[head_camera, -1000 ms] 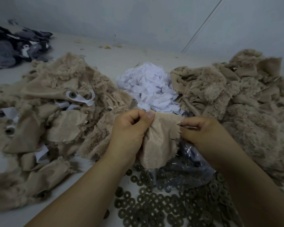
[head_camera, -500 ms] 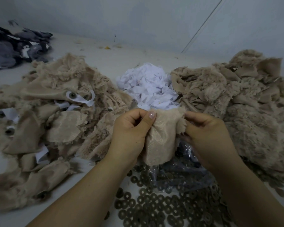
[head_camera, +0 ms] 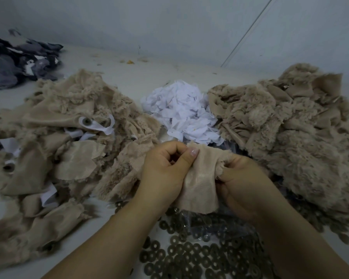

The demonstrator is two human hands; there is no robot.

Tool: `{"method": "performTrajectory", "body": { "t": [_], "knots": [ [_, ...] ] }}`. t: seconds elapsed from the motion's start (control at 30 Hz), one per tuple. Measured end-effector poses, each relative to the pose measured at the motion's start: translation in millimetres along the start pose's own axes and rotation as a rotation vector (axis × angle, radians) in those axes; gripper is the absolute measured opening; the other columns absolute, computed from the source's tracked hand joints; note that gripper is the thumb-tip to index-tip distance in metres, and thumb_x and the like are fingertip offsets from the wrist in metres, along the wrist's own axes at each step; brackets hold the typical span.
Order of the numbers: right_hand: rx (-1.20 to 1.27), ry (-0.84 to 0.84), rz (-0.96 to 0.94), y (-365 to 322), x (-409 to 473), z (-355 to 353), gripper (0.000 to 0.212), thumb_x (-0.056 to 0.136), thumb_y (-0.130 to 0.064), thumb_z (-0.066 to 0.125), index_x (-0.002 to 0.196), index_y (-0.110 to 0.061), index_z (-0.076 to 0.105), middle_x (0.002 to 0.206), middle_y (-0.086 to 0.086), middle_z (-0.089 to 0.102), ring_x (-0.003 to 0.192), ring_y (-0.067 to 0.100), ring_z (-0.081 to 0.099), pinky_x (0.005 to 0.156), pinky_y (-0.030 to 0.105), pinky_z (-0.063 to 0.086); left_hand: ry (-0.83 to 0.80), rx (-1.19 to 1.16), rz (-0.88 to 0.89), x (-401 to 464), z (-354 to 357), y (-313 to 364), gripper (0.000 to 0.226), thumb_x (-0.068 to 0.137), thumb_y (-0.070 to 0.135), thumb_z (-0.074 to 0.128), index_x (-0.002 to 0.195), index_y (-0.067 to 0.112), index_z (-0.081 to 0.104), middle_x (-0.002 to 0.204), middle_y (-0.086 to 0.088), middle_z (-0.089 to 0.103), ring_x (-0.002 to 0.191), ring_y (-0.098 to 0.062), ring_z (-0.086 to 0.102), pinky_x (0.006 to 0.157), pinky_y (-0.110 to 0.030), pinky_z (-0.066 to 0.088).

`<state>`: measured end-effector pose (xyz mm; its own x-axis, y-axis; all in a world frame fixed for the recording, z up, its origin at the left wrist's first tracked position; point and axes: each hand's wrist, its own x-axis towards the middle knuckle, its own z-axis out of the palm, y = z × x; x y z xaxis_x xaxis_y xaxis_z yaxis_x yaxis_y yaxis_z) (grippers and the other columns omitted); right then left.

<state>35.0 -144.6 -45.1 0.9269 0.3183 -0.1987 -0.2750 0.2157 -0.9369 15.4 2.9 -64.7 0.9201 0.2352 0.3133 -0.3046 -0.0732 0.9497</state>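
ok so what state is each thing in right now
tan plush piece, backing side out, bunched, held up
left hand, pinching its top edge
right hand, gripping its right edge
white fabric scraps, heaped loose
washers, lying flat, scattered
plastic bag, crumpled among washers

Left side of the pale bench (head_camera: 149, 75): a sprawling heap of tan plush fabric cut-outs (head_camera: 54, 158), fur and smooth backing mixed. Several pieces carry round dark plastic eyes (head_camera: 86, 121) backed with white cloth strips (head_camera: 108, 125).

Centre rear: a mound of white cut scraps (head_camera: 181, 115), touching the plush heaps on both sides.

Right side: a taller heap of tan plush pieces (head_camera: 290, 141), no eyes visible.

Near edge: flat dark round washers (head_camera: 189, 256) scattered loose on the bench, beside a crumpled clear plastic bag (head_camera: 226, 224) holding dark parts.

Far left corner: a pile of dark grey fabric pieces (head_camera: 18, 61), well apart from the rest.

Small orange debris (head_camera: 130, 61) lies near the grey wall (head_camera: 169, 23).
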Motion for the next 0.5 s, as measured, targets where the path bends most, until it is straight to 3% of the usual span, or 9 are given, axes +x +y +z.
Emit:
{"method": "performTrajectory", "body": {
  "t": [0.17,0.27,0.4,0.43,0.5],
  "knots": [
    [-0.172,0.069,-0.205,1.0,-2.0,-0.5,0.039,0.083,0.017,0.061,0.085,-0.017,0.08,0.084,0.016,0.077,0.078,0.03,0.075,0.065,0.037,0.063,0.003,0.072,0.048,0.9,3.1,-0.9,0.019,0.085,0.015,0.075,0.069,0.022,0.068,0.06,0.014,0.059,0.056,0.002,0.05,0.054,-0.014,0.043],
    [-0.226,0.074,-0.295,0.5,-2.0,0.1,0.045,0.083,0.015,0.063,0.083,-0.026,0.081,0.081,0.011,0.077,0.074,0.026,0.074,0.064,0.034,0.062,0.024,0.082,0.061,0.7,2.3,-2.6,0.013,0.084,0.019,0.076,0.072,0.02,0.069,0.062,0.007,0.062,0.057,-0.002,0.053,0.055,-0.017,0.046],
    [-0.182,0.056,-0.357,0.4,-2.3,1.3,0.045,0.081,0.016,0.066,0.085,-0.026,0.082,0.083,0.009,0.078,0.078,0.023,0.076,0.063,0.027,0.06,0.018,0.01,0.04,0.6,0.0,-3.3,0.013,0.082,0.022,0.075,0.071,0.019,0.069,0.061,0.002,0.061,0.058,-0.006,0.052,0.055,-0.021,0.046],
    [-0.182,0.063,-0.347,3.5,-0.4,-0.9,0.044,0.082,0.015,0.066,0.084,-0.026,0.082,0.083,0.01,0.078,0.079,0.025,0.076,0.063,0.03,0.061,0.014,-0.016,0.026,1.0,-0.1,-3.4,0.014,0.082,0.021,0.076,0.07,0.018,0.069,0.061,0.002,0.06,0.059,-0.008,0.052,0.055,-0.022,0.045],
    [-0.161,0.087,-0.289,6.5,2.1,-1.5,0.028,0.086,0.007,0.065,0.085,-0.016,0.081,0.089,0.025,0.074,0.091,0.047,0.069,0.073,0.055,0.061,0.016,-0.018,0.034,1.5,-0.4,-3.1,0.016,0.082,0.018,0.076,0.069,0.014,0.068,0.061,0.001,0.059,0.058,-0.008,0.05,0.055,-0.021,0.044]
  ]
}}
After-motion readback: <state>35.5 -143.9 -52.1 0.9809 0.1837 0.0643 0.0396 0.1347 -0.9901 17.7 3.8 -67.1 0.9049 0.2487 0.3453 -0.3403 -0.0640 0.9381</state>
